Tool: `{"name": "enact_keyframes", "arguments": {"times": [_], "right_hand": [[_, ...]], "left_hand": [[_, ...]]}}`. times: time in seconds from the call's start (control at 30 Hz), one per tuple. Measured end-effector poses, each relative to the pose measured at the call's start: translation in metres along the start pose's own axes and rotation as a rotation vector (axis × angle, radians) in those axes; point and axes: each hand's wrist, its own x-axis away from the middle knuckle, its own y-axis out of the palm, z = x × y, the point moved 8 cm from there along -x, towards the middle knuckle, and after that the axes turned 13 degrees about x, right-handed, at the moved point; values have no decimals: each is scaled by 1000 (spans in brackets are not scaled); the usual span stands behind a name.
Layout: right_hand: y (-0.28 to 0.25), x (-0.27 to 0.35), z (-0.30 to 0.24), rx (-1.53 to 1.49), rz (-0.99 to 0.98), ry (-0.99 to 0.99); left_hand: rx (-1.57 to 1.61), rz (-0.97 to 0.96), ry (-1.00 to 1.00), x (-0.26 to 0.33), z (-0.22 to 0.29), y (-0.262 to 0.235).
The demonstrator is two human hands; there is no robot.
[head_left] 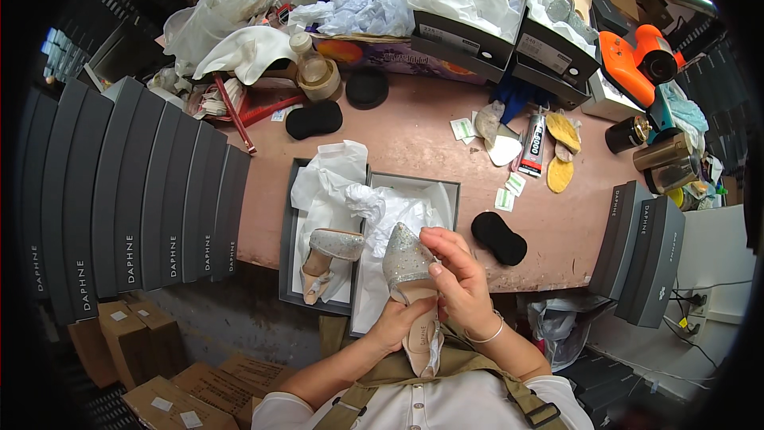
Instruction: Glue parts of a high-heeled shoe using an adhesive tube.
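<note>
We grip the glittery shoe over the open box: left hand cradling, right hand fingers pinching; best keep it steady.

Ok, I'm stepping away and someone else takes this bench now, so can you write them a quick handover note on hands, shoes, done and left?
Left hand: grips the silver glittery pointed shoe from below, near its heel end.
Right hand: fingers on the shoe's upper edge, by the toe.
The matching silver glittery shoe lies on white tissue paper in the open grey shoebox on the pink worktable.
Done: one shoe in the box.
Left: the held shoe is not yet in the box; tissue is still open. A black oval pad lies beside the box.
</note>
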Motion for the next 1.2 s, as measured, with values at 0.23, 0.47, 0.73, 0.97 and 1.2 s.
{"name": "enact_keyframes", "arguments": {"times": [0.23, 0.47, 0.73, 0.97, 1.2], "right_hand": [[2, 1, 2, 40, -13, 10], [2, 1, 5, 0, 25, -2], [2, 1, 11, -23, 26, 24], [-3, 8, 7, -113, 46, 4], [-4, 20, 8, -395, 60, 65]], "left_hand": [[17, -13, -49, -1, -8, -9], [6, -10, -40, -1, -9, -9], [27, 36, 18, 0, -5, -3], [26, 25, 29, 5, -9, 1], [-8, 7, 15, 16, -19, -1]]}}
